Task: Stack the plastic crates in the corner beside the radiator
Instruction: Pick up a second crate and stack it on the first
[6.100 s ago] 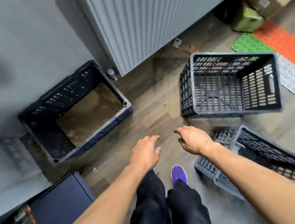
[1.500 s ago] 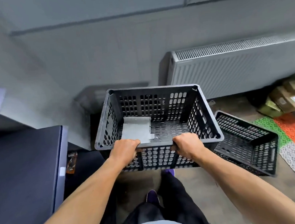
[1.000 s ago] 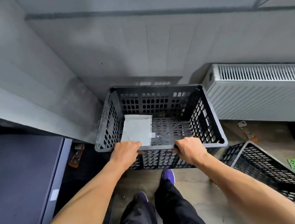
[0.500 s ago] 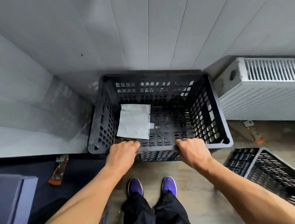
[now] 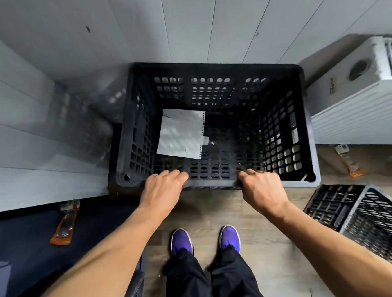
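Half a second on, the crate (image 5: 207, 65) sits lower and deeper in the corner than before. Its far rim is now close against the wall boards (image 5: 180, 20), and its right side is just beside the radiator (image 5: 361, 112). My view has tipped to look more steeply down into it.

Grip: both hands are at the near rim, well apart. The fingers of the left hand (image 5: 162, 189) reach over the rim's top edge into the crate. The right hand (image 5: 262, 186) is smeared by motion at the same rim. I cannot tell whether either hand clasps the rim or only rests on it. The crate lies straight ahead of both hands, between them and the wall.

Count:
- Crates in sight: three. One is at the hands, a second crate (image 5: 379, 227) lies tilted on the floor to the right, and the edge of a third crate (image 5: 131, 296) shows under the left forearm.
- Paper sheet (image 5: 181, 133): one, on the crate's floor, left of centre.
- Orange packets: two, one on the dark surface to the left (image 5: 64, 225) and one on the floor below the radiator (image 5: 351, 164).
- Purple shoes: two (image 5: 181, 241) (image 5: 230, 237).
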{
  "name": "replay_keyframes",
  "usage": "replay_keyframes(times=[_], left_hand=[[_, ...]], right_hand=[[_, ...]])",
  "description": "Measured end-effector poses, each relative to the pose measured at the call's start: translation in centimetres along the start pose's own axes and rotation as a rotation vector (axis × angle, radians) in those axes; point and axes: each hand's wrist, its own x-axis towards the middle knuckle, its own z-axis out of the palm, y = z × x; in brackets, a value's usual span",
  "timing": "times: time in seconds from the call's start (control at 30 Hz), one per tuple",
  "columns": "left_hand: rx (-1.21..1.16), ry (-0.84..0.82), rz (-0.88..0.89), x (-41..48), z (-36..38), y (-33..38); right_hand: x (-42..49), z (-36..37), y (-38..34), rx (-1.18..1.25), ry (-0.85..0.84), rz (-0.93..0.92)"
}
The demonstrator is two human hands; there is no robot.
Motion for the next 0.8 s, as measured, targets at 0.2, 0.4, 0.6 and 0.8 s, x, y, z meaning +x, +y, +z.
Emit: replay_keyframes(times=[0.2, 0.4, 0.6, 0.8], left_hand=[[-0.028, -0.034, -0.024, -0.3, 2.5, 0.3], [-0.105, -0.115, -0.074, 0.2, 2.1, 0.1], [-0.128, -0.135, -0.116, 0.0, 1.8, 0.8], [-0.122, -0.112, -0.125, -0.8, 2.5, 1.2]], right_hand=[[0.0, 2.9, 0.1, 0.036, 0.002, -0.039], [0.7, 2.8, 0.8, 0.106, -0.092, -0.116], [0.6, 3.2, 1.1, 0.19, -0.112, -0.078], [0.4, 3.6, 1.3, 0.196, -0.113, -0.113]])
